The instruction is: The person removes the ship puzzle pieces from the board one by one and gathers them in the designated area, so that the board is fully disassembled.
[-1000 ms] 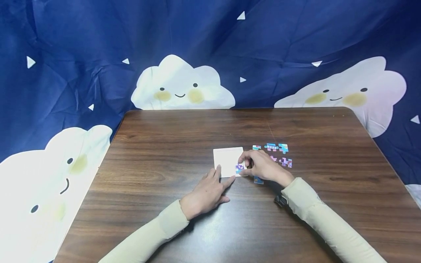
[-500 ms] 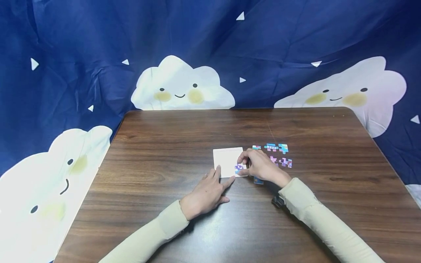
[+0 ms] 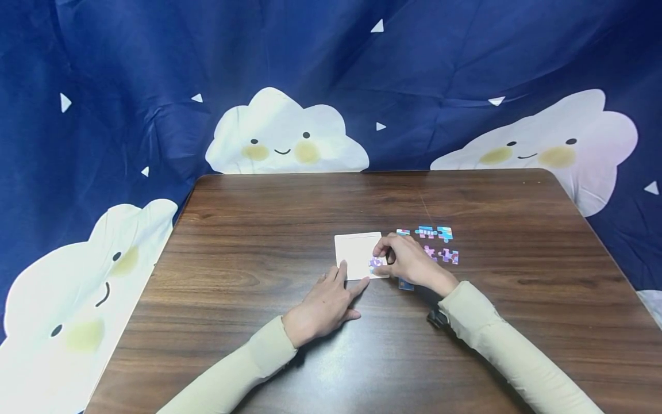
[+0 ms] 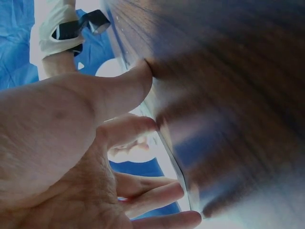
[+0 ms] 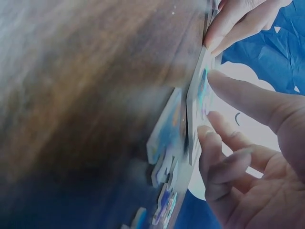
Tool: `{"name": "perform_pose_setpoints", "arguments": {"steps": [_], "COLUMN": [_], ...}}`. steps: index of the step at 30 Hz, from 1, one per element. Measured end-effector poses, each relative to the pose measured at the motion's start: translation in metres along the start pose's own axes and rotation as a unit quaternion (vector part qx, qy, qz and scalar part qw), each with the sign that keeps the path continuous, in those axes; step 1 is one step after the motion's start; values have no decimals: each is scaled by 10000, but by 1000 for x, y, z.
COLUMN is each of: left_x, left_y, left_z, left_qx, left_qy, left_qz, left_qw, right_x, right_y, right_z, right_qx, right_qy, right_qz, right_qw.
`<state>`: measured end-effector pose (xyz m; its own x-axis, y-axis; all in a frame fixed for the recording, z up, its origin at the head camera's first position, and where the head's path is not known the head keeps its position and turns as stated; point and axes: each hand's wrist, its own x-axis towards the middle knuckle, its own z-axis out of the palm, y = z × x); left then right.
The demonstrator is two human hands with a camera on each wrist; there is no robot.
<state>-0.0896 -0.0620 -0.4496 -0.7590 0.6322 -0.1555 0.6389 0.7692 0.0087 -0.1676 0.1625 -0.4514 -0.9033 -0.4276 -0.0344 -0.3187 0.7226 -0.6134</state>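
Observation:
A white square puzzle board (image 3: pixel 355 248) lies flat on the table, its raised rim showing along the far edge. Outstretched fingers of my left hand (image 3: pixel 322 302) rest on its near edge, and the thumb touches the tabletop in the left wrist view. At the board's near right corner, thumb and fingers of my right hand (image 3: pixel 414 263) pinch a small purple, white and blue jigsaw piece (image 3: pixel 375 263). From the side, in the right wrist view, that piece (image 5: pixel 203 89) sits close over the board (image 5: pixel 192 107), with the thumb tip at one end of it.
Several loose jigsaw pieces lie right of the board, among them a blue-and-pink piece (image 3: pixel 426 232), a light blue piece (image 3: pixel 445 233) and a pink-purple piece (image 3: pixel 449 256). A dark blue piece (image 3: pixel 405 284) is partly under my right hand. Behind the wooden table (image 3: pixel 258 213) hangs a blue cloud-print cloth (image 3: pixel 403 69).
My right hand has shifted slightly left with the jigsaw piece, which looks paler now. My left hand keeps its place on the board's edge.

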Motion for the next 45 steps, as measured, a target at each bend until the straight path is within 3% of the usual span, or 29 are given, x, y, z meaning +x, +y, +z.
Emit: {"name": "perform_pose_setpoints", "arguments": {"steps": [8,26,39,45], "left_x": [0,0,0,0], "left_y": [1,1,2,2], "left_z": [0,3,1,0], "left_qx": [-28,56,-69,-129], "left_qy": [81,252,117,131], "left_qz": [-13,26,-13,-29], "left_qw": [10000,9997,9999,9998], "right_x": [0,-5,-24,-38], "right_y": [-2,3,21,34], "right_z": [-3,-4,-26,-39], "right_qx": [356,561,963,926], "right_qy": [-46,-81,-10,209], "right_qz": [-218,-490,-131,-45], "right_qw": [9991,9972,9953,9955]}}
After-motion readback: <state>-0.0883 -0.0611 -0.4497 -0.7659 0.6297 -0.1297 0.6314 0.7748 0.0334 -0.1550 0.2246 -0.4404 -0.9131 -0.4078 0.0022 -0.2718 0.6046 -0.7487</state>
